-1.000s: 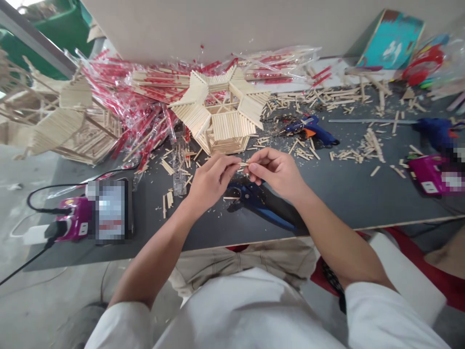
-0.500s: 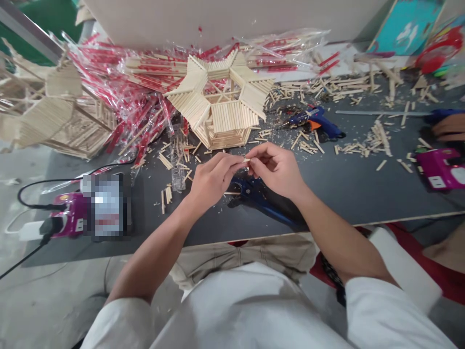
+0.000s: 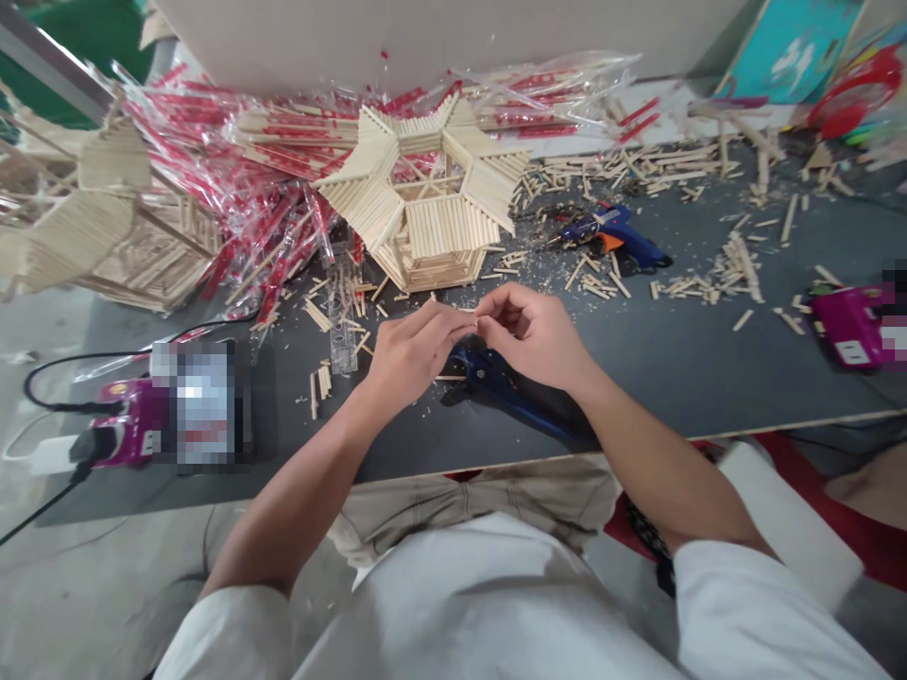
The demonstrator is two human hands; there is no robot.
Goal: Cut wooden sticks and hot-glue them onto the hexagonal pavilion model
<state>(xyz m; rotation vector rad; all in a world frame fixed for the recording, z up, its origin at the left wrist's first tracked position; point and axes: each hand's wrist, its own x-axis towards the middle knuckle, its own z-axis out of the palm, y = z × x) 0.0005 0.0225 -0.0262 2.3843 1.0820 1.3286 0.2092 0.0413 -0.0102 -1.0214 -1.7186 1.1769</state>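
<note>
My left hand and my right hand meet fingertip to fingertip above the table's near middle. Between them, both pinch a short piece of wooden stick, mostly covered by the fingers. Directly below lies a blue hand cutter, its handles reaching toward the table edge, with a thin stick at its jaw end. Just beyond my hands stands a star-shaped lantern-like frame built of pale sticks, with a six-sided opening on top.
A blue glue gun lies right of the frame among cut stick pieces. Red-and-clear wrappers pile up behind. Another stick structure stands left. Purple power blocks sit at both sides, with cables at left. A clear ruler lies left of my hands.
My fingertips have shifted slightly on the small stick piece, which shows less now. Another person's hand and the blue tool with a long rod at the right edge have left the view.
</note>
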